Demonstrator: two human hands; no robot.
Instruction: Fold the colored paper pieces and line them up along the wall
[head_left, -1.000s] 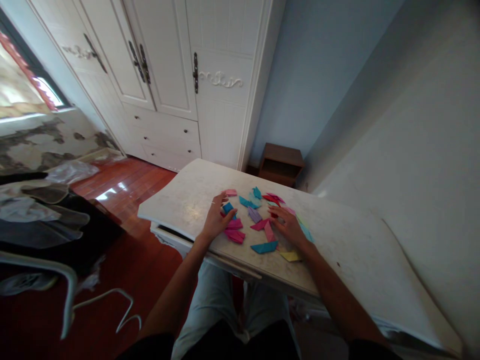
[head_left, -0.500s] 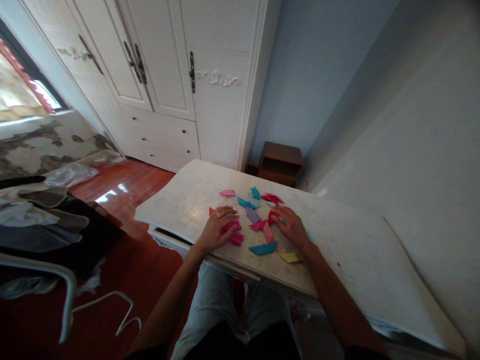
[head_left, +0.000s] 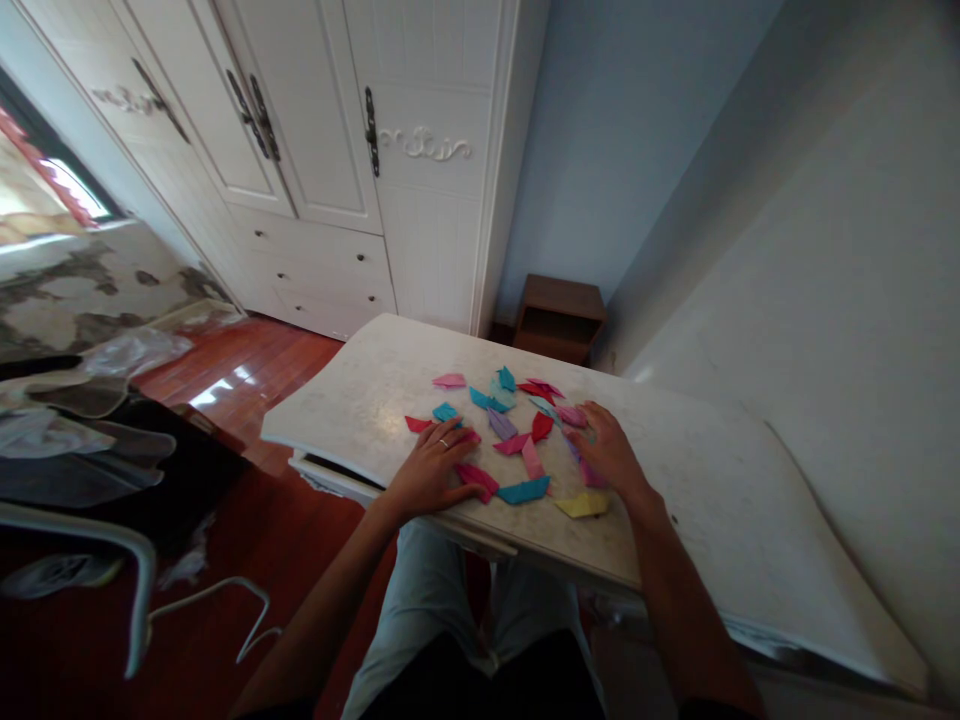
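Right hand (head_left: 604,448) has shifted toward 3 o'clock, thumb and fingers apart, as on the left hand (head_left: 429,470). Folded pink paper (head_left: 570,416) at the former's 10 o'clock seems light, crushable, best edge-pinched.

Black top (head_left: 469,685), pale trousers (head_left: 401,620), 1 ring (head_left: 444,443)

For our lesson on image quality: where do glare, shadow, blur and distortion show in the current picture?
In the head view, glare streaks the floor and whitens the window; there too, the lower left sinks into shadow, the papers look slightly soft, and the wardrobe leans, perhaps from a wide lens.
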